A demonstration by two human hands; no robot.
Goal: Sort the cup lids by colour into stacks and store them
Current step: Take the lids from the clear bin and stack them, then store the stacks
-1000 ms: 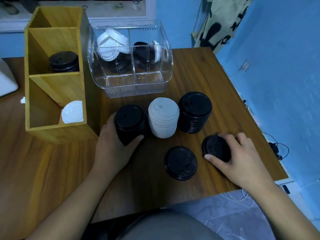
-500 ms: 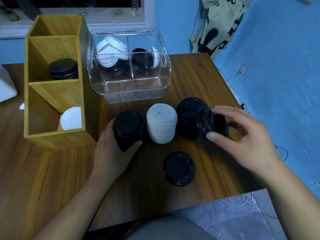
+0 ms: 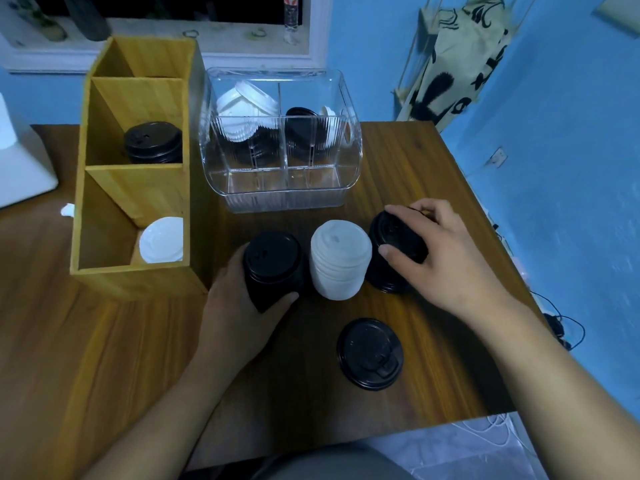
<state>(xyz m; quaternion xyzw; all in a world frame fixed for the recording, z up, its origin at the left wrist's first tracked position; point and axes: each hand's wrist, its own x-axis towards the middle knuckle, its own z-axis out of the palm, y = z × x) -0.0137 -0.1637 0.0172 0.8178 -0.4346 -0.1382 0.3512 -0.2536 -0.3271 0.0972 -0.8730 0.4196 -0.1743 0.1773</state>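
Observation:
Three lid stacks stand side by side on the wooden table (image 3: 433, 174). My left hand (image 3: 239, 317) grips the left black stack (image 3: 272, 263). A white stack (image 3: 341, 259) stands in the middle. My right hand (image 3: 440, 258) holds a black lid on top of the right black stack (image 3: 393, 247), thumb at its front rim and fingers over the back. One loose black lid (image 3: 370, 353) lies flat nearer to me. The wooden organiser (image 3: 135, 188) holds black lids (image 3: 152, 142) in its middle compartment and a white lid (image 3: 162, 240) in its front one.
A clear plastic divided box (image 3: 284, 168) behind the stacks holds mixed white and black lids. A white object (image 3: 20, 168) sits at the table's left edge. The table's right and front edges are close to my right arm; cables lie on the floor beyond.
My right hand lifted a black lid from the table's right front and carried it onto the right black stack. The left hand kept its grip on the left black stack.

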